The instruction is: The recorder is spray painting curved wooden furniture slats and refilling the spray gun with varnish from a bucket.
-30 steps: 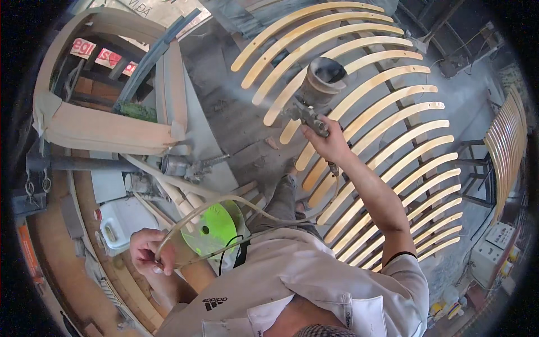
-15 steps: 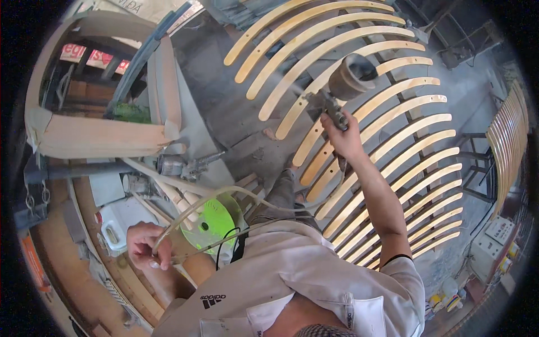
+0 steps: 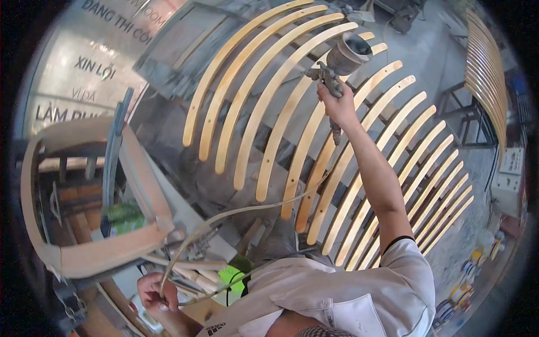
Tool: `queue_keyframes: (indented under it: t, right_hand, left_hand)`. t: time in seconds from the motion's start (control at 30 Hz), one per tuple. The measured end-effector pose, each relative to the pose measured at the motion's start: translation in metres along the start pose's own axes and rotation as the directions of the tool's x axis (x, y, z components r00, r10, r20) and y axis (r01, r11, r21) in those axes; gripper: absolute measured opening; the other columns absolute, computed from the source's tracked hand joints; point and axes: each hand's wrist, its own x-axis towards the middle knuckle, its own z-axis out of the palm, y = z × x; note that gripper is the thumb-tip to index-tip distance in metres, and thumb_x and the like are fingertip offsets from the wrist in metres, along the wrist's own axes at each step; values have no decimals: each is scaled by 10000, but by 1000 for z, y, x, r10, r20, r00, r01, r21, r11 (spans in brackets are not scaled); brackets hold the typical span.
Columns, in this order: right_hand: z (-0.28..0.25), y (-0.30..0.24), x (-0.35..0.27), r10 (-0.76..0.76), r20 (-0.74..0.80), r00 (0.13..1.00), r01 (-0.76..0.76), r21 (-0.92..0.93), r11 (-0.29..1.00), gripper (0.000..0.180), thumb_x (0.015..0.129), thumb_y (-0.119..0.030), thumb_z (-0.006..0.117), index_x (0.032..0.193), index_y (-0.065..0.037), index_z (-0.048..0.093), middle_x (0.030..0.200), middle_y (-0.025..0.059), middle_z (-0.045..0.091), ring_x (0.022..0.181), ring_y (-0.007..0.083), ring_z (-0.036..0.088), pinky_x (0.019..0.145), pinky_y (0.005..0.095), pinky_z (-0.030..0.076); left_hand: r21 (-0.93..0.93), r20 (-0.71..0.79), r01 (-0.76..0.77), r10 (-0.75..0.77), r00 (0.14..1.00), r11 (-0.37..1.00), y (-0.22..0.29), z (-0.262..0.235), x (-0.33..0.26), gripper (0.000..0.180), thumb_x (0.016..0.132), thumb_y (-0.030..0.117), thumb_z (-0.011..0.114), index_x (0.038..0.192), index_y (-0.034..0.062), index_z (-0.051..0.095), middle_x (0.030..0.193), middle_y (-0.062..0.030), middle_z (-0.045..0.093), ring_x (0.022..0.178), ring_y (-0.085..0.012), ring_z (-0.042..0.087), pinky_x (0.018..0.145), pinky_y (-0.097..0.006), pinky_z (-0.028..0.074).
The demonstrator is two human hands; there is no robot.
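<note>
My right hand (image 3: 338, 103) grips a spray gun (image 3: 331, 81) by its handle, with the arm stretched out over a row of curved wooden slats (image 3: 269, 140). A grey cup (image 3: 345, 56) sits on top of the gun, which is held above the slats without touching them. Down at the left, my left hand (image 3: 157, 292) is closed around a clear air hose (image 3: 196, 229). From there the hose loops across in front of my body toward the gun. The slats lie side by side, with pale golden faces and small dark holes near some ends.
At left stands a wood frame (image 3: 101, 250) with rounded corners. A bright green disc (image 3: 230, 283) is partly hidden below it. A curved slatted panel (image 3: 485, 78) leans at the far right. Several small containers (image 3: 460, 295) stand at lower right. A printed banner (image 3: 95, 50) hangs at upper left.
My view has turned, so the slats and wood frame appear shifted. The spray gun has moved over the slats toward their far ends; the mist seen earlier at its nozzle no longer shows. Both hands keep their hold.
</note>
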Motion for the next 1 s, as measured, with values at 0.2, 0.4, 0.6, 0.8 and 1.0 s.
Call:
queue_keyframes:
  t: [0.2,0.4,0.6,0.8,1.0]
  right_hand:
    - [-27,24,79,-18,-133,991,7,-83,997,197,929,-221,627,960,-29,596,720,13,604,520,67,510,417,244,401]
    - [-63,43,157,-79,-333,939,26,-160,987,301,854,-234,673,1026,11,641,732,99,666,619,177,621,599,337,499]
    - [-79,45,208,-53,-396,916,-19,-178,984,208,876,-229,635,970,-44,616,650,26,585,471,116,527,417,295,435]
    - [-110,52,229,-232,-510,828,17,-391,920,240,869,-253,658,977,-41,626,659,28,605,486,128,555,437,304,458]
    - [-71,-2,153,-74,-265,961,18,-206,978,253,889,-251,653,958,-12,603,683,34,604,496,121,536,432,297,439]
  left_hand:
    - [-20,-213,9,-13,977,1000,-10,-13,39,688,694,123,793,1230,-131,444,542,-69,537,381,-123,458,314,-261,313]
    - [-51,-292,58,-71,954,997,-25,-65,50,762,653,106,797,1255,-151,408,432,-40,429,293,-135,359,278,-306,276]
    - [21,-292,56,-48,955,998,-17,13,102,577,827,119,693,1313,-112,484,504,-15,467,331,-101,315,323,-256,253]
    - [-94,-348,181,-203,915,979,-36,-36,56,586,836,123,684,1324,-118,465,503,-2,475,338,-109,330,327,-260,262]
    - [-205,-511,107,-200,836,973,-41,-46,5,724,724,347,792,1172,-135,488,488,-47,479,322,-145,389,284,-292,300]
